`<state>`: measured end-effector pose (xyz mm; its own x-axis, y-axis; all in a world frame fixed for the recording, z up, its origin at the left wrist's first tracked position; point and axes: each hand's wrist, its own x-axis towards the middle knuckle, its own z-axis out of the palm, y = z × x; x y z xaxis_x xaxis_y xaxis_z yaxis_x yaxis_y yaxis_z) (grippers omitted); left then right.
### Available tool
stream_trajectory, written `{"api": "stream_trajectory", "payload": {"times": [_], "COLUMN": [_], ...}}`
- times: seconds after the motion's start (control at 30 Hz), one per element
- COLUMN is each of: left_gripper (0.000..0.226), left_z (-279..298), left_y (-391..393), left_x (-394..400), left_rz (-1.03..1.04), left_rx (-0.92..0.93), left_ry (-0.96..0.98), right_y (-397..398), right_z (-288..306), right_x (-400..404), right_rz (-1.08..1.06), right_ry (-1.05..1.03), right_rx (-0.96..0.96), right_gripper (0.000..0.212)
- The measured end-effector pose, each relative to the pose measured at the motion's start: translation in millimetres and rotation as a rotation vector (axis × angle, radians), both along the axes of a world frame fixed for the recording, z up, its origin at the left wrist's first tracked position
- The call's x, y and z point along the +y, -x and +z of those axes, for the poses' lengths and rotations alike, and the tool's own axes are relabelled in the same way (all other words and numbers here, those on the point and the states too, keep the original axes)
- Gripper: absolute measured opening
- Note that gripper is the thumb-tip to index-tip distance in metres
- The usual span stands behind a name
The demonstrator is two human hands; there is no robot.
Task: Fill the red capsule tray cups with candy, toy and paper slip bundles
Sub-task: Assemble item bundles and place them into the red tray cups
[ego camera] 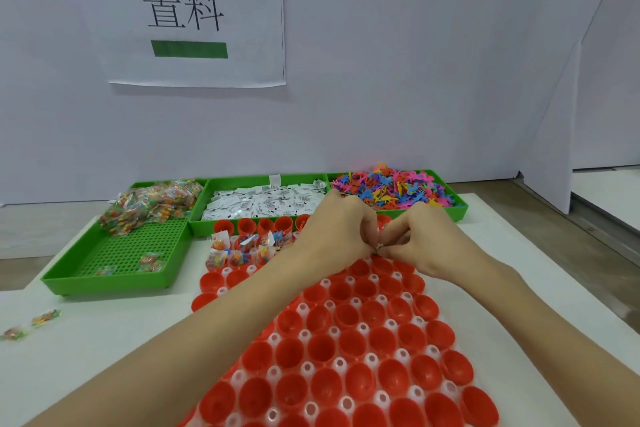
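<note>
The tray of red capsule cups [349, 350] fills the table's middle, most cups bare. Several cups at its far left hold bundles [242, 250] of candy, toy and paper slip. My left hand [336, 229] and my right hand [419, 236] meet over the tray's far end, fingers curled, together pinching a small bundle [379, 247] between them. Behind lie three green trays: candy packets [152, 201], white paper slips [266, 201], colourful toy pieces [394, 187].
Two loose candy packets [31, 324] lie on the table at the near left. A white partition with a printed sign [194, 14] stands close behind the green trays. The table's right edge [568, 274] runs diagonally.
</note>
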<state>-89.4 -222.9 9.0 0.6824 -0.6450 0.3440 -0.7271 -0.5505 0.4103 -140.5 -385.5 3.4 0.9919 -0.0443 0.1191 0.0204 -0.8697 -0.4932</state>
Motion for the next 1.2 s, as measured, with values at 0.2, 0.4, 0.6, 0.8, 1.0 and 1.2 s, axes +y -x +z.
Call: {"api": "stream_trajectory", "payload": {"times": [0.2, 0.4, 0.6, 0.8, 1.0, 1.2], "left_gripper": [0.004, 0.006, 0.008, 0.013, 0.019, 0.021], "left_z": [1.9, -0.4, -3.5, -1.3, 5.4, 8.5], "left_y": [-8.5, -13.3, -11.7, -6.0, -6.4, -1.5], "left_x": [0.5, 0.1, -2.5, -8.6, -2.0, 26.2], "left_rz": [-0.066, -0.077, -0.043, 0.021, -0.11, -0.1], "left_rx": [-0.027, -0.042, -0.079, -0.187, -0.32, -0.214], "left_ry": [-0.082, -0.107, -0.113, -0.22, -0.36, -0.07], "right_y": [1.9, -3.2, -4.6, -3.9, 7.0, 27.5], "right_z": [5.5, 2.0, 0.2, 3.5, 20.2, 35.3], "right_x": [-4.4, -5.3, 0.0, 0.0, -2.5, 7.7], "right_rz": [0.049, -0.02, -0.065, -0.068, -0.081, -0.135], "right_ry": [0.032, -0.006, -0.05, 0.022, 0.033, -0.136], "right_rx": [0.068, -0.004, -0.04, 0.014, -0.013, -0.08], "right_gripper": [0.022, 0.006, 0.011, 0.009, 0.024, 0.039]}}
